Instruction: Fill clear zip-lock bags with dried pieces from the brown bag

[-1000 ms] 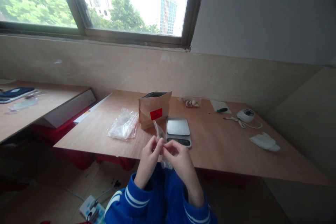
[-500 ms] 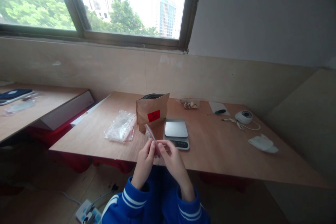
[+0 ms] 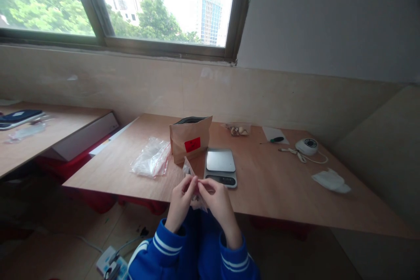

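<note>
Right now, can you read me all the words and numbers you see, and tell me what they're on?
None can be read for sure.
Red label on the brown pouch: dark marks, too blurred to read.
Dark panel of the scale: faint light marks, too small to read.
Small clear bag being held: no writing I can make out.

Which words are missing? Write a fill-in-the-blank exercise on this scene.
The brown paper pouch bears a ____ rectangular label.
In the picture, the flat silver scale stands to the pouch's ____.
The bare left hand and bare right hand, in white-striped ____ sleeves, pinch a small clear plastic bag.

Missing words: red; right; blue.
</note>
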The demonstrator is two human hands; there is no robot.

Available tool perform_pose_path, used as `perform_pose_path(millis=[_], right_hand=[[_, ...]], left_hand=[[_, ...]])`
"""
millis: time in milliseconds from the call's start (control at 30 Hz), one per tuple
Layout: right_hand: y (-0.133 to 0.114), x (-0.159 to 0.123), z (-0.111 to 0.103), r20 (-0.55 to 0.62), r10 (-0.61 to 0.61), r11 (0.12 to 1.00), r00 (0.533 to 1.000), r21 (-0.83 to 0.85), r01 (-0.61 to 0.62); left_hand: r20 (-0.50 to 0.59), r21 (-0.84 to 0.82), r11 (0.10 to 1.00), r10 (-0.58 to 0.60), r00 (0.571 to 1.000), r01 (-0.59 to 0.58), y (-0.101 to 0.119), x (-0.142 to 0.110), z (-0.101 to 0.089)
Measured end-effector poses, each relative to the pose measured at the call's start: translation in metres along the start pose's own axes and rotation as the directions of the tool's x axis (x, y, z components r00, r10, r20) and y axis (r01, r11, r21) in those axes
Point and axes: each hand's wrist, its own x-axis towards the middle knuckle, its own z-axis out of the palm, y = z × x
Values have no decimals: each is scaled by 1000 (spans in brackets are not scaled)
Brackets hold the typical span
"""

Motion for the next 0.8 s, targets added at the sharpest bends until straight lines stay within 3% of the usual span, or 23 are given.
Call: perform_pose_path(millis=[133, 233, 333, 433, 533, 600, 667, 800], right_hand=[[4, 2, 0, -184, -33, 995, 982, -97, 16], [10, 5, -17, -439, -52, 990, 897, -143, -13], [10, 4, -44, -571, 13, 1000, 821, -2, -18], [-2, -1, -65, -571, 58, 991, 819, 133, 22], [-19, -3, -67, -514, 86, 967, 853, 248, 51], [-27, -1, -60, -475, 92, 953, 875, 297, 61], [-29, 5, -50, -433, 95, 941, 896, 334, 61], [-13, 19, -26, -328, 140, 909, 934, 417, 11]], left_hand=[[40, 56, 998, 38, 999, -40, 6, -5, 3], [-26, 109, 993, 48, 998, -45, 17, -12, 1], [-69, 130, 989, 78, 995, -68, 25, -17, -6], [-74, 7, 993, 115, 991, -115, 21, -15, -11], [-107, -169, 984, 47, 993, -65, 1, -3, -5], [-79, -290, 956, -61, 995, 36, -17, 8, 5], [-7, -471, 869, -175, 984, 152, -33, 17, 16], [114, -591, 788, -129, 985, 172, -40, 26, 27]])
